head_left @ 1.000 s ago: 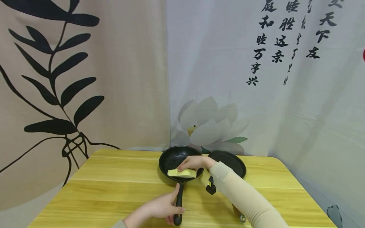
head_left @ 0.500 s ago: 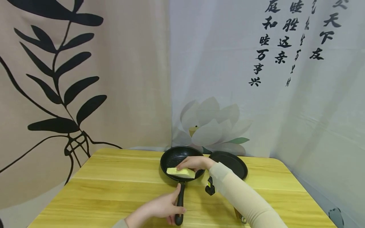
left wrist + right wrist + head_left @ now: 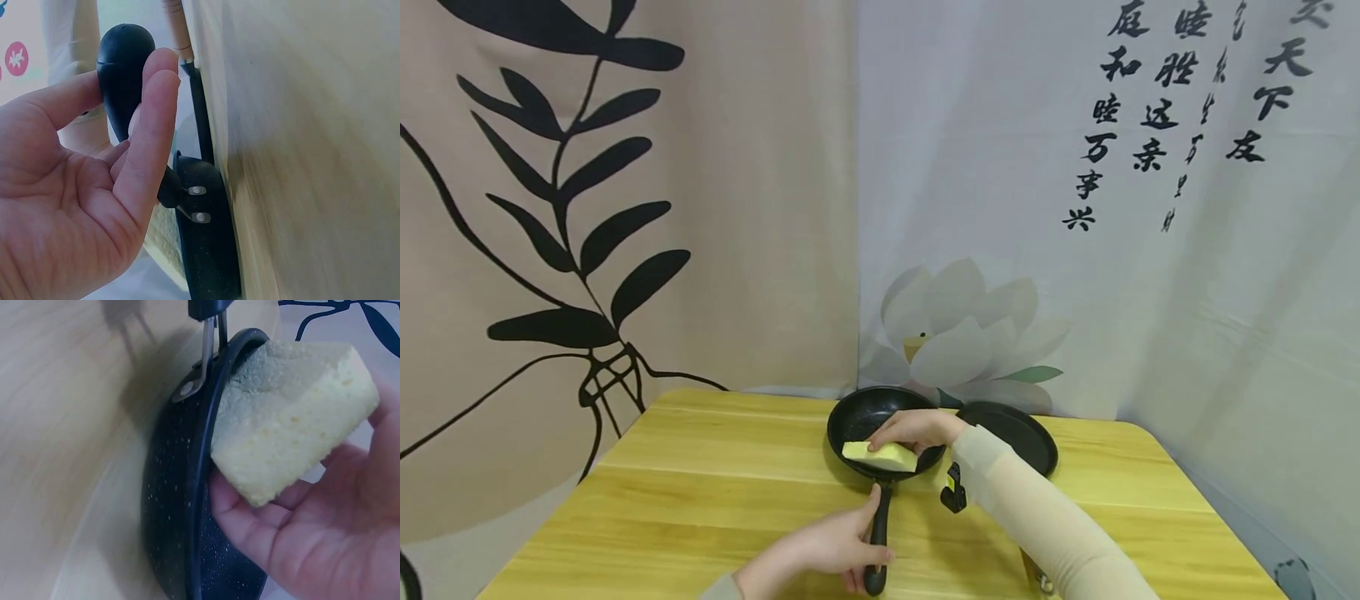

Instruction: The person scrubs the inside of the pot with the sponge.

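Observation:
A black speckled frying pan [image 3: 867, 410] stands on the table, its handle [image 3: 881, 521] pointing toward me. My left hand [image 3: 842, 540] grips that handle, thumb lying along it; in the left wrist view the fingers [image 3: 153, 137] wrap round the handle's end [image 3: 125, 56]. My right hand [image 3: 917, 429] holds a yellow sponge [image 3: 880, 456] inside the pan at its near side. The right wrist view shows the sponge [image 3: 300, 419] pinched against the rim [image 3: 209, 425], its grey-green face turned to the pan. The hand's underside hides part of the pan floor.
A flat black pan [image 3: 1015, 437] lies right of the frying pan, its wooden handle partly behind my right sleeve [image 3: 1045, 517]. A small black object with a yellow mark [image 3: 954, 490] shows beside my right wrist. Printed curtains [image 3: 760, 208] hang behind the wooden table [image 3: 700, 475].
The whole scene shifts slightly rightward in the head view. The sponge moves a little within the pan under my right hand; my left hand keeps its grip on the handle.

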`<state>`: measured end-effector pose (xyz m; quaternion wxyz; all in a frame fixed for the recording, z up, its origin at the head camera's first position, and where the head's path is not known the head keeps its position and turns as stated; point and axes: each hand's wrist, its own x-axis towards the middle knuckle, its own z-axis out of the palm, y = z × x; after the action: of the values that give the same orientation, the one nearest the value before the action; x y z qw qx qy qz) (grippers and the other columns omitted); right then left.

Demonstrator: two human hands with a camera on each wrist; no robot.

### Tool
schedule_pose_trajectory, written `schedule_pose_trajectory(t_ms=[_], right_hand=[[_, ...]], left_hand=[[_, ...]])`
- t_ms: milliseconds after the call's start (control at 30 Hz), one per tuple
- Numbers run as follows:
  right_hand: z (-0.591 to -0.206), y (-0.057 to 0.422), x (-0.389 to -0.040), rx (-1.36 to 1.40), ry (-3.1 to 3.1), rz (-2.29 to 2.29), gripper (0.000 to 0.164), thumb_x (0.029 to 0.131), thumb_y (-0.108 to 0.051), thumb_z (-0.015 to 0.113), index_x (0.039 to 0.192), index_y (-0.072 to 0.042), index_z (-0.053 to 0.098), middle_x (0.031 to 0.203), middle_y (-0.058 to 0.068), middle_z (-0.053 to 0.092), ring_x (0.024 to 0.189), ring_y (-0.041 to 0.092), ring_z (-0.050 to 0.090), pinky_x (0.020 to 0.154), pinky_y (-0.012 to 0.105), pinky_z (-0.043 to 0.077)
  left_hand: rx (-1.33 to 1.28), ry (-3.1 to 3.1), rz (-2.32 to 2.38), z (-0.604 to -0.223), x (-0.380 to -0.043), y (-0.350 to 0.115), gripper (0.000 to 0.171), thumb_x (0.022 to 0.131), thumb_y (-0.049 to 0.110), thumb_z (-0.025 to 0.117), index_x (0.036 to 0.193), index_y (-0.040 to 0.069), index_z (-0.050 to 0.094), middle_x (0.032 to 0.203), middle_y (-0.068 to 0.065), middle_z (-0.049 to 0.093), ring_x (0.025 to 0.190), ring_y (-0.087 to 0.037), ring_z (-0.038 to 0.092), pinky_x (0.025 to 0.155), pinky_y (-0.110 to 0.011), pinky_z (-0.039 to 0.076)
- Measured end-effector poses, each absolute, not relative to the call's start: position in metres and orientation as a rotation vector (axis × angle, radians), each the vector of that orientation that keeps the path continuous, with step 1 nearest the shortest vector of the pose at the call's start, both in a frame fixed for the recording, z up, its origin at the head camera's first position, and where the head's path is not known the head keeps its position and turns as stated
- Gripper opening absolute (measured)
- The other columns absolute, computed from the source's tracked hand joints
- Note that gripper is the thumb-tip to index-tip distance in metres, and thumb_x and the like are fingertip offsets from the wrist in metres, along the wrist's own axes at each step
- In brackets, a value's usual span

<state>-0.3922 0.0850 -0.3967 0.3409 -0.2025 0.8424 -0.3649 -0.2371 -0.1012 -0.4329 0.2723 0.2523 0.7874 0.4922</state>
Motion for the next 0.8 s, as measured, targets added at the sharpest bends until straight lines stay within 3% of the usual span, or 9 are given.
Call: schedule_pose_trajectory(t_ms=[267,567,667,800], right_hand=[[-0.401,0.077,-0.393,-0.533,2.183,-1.054,0.04,0.092,-0.035,0.066,0.122,-0.01,0.068,0.113,0.002,0.062,0.077,0.015,0.049,0.064,0.029,0.048],[-0.405,0.067,-0.393,-0.525,2.212,-1.109,0.041,0.092,-0.037,0.064,0.121,-0.008,0.068,0.108,0.006,0.063,0.09,0.019,0.059,0.076,0.037,0.053],[-0.407,0.065,-0.393,-0.553,2.249,-1.092,0.043,0.094,-0.038,0.062,0.125,-0.008,0.066,0.105,0.002,0.063,0.079,0.016,0.056,0.065,0.032,0.051],[-0.41,0.063,-0.393,-0.613,2.32,-1.046,0.045,0.095,-0.041,0.058,0.129,-0.012,0.065,0.088,-0.004,0.059,0.056,0.012,0.038,0.053,0.03,0.038]], left_hand=[[0.689,2.111,1.313,-0.434,-0.239,-0.102,0.091,0.095,0.02,0.064,0.151,-0.009,-0.002,0.067,-0.009,0.065,0.051,-0.019,0.063,0.051,-0.04,0.057],[0.69,2.087,1.328,-0.434,-0.24,-0.103,0.091,0.096,0.02,0.063,0.15,-0.01,-0.004,0.066,-0.01,0.065,0.051,-0.019,0.063,0.053,-0.041,0.057],[0.688,2.081,1.326,-0.433,-0.24,-0.102,0.091,0.096,0.021,0.063,0.15,-0.01,-0.004,0.066,-0.01,0.065,0.052,-0.019,0.063,0.053,-0.04,0.057],[0.688,2.075,1.328,-0.433,-0.24,-0.101,0.092,0.096,0.021,0.063,0.15,-0.01,-0.004,0.065,-0.01,0.065,0.052,-0.019,0.063,0.052,-0.038,0.057]])
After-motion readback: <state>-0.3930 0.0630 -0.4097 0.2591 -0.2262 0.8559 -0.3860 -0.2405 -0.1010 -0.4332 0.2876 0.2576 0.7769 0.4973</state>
